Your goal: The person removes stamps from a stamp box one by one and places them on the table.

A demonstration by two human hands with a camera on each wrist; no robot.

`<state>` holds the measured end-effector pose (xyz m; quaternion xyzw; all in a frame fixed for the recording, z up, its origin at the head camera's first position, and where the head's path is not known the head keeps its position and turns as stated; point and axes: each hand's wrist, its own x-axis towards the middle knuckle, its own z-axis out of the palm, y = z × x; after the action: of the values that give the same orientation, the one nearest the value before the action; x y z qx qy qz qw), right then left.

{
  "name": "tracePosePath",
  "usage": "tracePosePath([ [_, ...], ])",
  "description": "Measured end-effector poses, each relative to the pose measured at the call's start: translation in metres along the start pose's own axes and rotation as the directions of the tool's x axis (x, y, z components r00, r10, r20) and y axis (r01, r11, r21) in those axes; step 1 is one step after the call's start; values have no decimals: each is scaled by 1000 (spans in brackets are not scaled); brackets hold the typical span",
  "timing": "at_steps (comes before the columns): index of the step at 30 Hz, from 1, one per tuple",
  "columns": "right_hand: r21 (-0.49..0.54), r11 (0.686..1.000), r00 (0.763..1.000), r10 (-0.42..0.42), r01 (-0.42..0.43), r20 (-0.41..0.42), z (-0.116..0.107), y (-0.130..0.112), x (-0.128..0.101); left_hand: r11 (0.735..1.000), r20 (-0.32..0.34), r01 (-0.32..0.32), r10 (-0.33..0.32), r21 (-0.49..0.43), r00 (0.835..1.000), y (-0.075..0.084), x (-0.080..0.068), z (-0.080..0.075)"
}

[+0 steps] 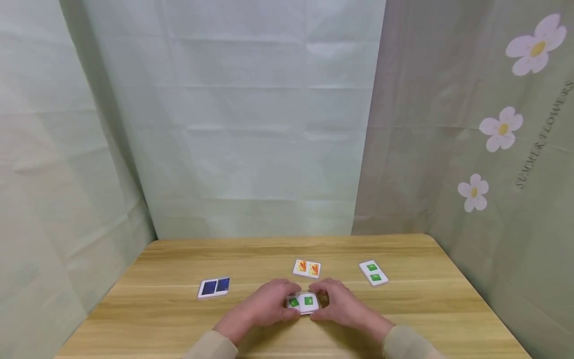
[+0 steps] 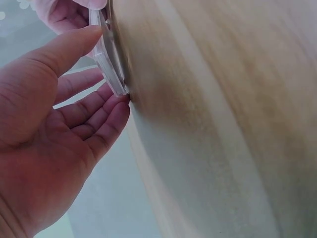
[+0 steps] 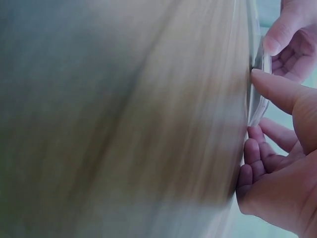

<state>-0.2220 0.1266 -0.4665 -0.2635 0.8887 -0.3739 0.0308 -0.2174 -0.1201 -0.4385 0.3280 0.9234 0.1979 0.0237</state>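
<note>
Both hands meet near the front middle of the table over a small stack of clear-edged cards (image 1: 308, 308). White faces with green squares show on top. The left hand (image 1: 272, 302) grips the stack's left end, thumb on the near edge and fingers on the far one. At the other end the right hand (image 1: 340, 302) pinches it the same way. Seen edge-on in the left wrist view, the transparent cards (image 2: 110, 69) sit close to the tabletop, slightly fanned apart. The right wrist view shows the right thumb pressing the cards' edge (image 3: 261, 106).
On the wooden table (image 1: 403, 319) lie three more cards: a dark blue one (image 1: 214, 287) at left, an orange one (image 1: 307, 268) beyond the hands, and a green one (image 1: 373, 272) at right. Pale curtains (image 1: 251, 124) hang behind and at both sides.
</note>
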Motion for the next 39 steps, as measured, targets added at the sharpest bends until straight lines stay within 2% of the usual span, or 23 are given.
tracePosePath([
  [7, -17, 1000, 1000, 23, -23, 5, 3, -2, 2, 1000, 25, 9, -9, -1, 1000, -3, 1, 1],
  [19, -23, 999, 999, 41, -41, 3, 2, -6, 6, 999, 35, -9, 8, 45, 999, -4, 3, -3],
  [24, -27, 999, 999, 40, -40, 0, 2, -5, 4, 998, 40, -40, 38, 41, 998, -4, 4, -2],
  [29, -33, 999, 999, 42, -42, 8, 3, -3, 3, 999, 30, -38, 37, 31, 999, -4, 3, 0],
  [35, -41, 998, 999, 42, -42, -11, -5, -8, 8, 999, -3, -47, 47, 26, 999, -2, 6, -7],
  [39, -37, 998, 999, 53, -53, -12, -10, -12, 13, 998, 5, -51, 51, 31, 999, -1, 10, -13],
])
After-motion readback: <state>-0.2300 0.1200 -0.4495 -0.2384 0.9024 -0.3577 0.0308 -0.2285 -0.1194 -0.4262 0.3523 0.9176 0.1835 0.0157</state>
